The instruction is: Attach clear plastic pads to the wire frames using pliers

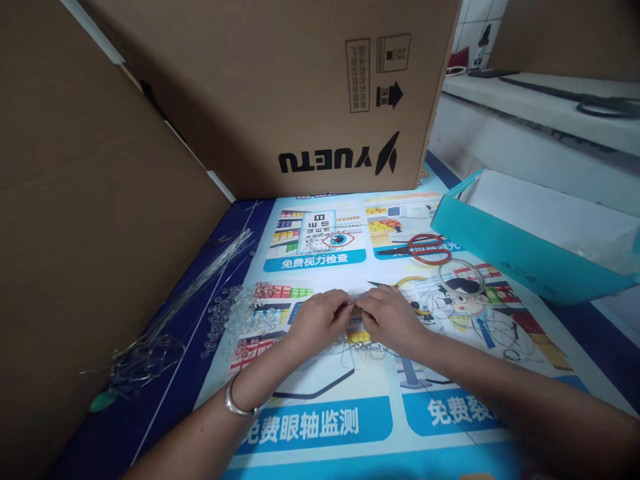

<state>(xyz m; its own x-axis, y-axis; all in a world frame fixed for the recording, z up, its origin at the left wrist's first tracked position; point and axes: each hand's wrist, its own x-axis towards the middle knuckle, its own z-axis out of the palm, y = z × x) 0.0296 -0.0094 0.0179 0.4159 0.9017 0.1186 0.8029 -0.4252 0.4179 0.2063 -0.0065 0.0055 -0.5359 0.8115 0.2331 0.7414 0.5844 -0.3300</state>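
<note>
Left hand: Over the bench, palm down, fingers bent toward the thumb, tips beside those of the opposite hand. Whether it grips anything cannot be told; the spot is too small.
Right hand: Palm down, fingers bent, tips near those of the left hand. Its grip likewise cannot be told.
Thin wire: In loose curves on the bench, just below the two hands.
Clear beads: Spread in a loose patch to the left of the left hand, partly on the printed area, partly on the dark blue border.
Wire bundle: Lies slantwise beyond the beads, beside the cardboard panel; the near end is tangled.
Pliers: Yellow handles, just beyond the right hand and partly hidden by it.
Scissors: Red handles, farther out than the pliers, blades pointing left.
Coil: Pale ring, flat, near the scissors handles.
Blue box: Open-topped, white inside, at the right.
Cardboard box: Upright at the far side; its printed lettering is upside down.
Bracelet: Silver, on the left wrist.
</note>
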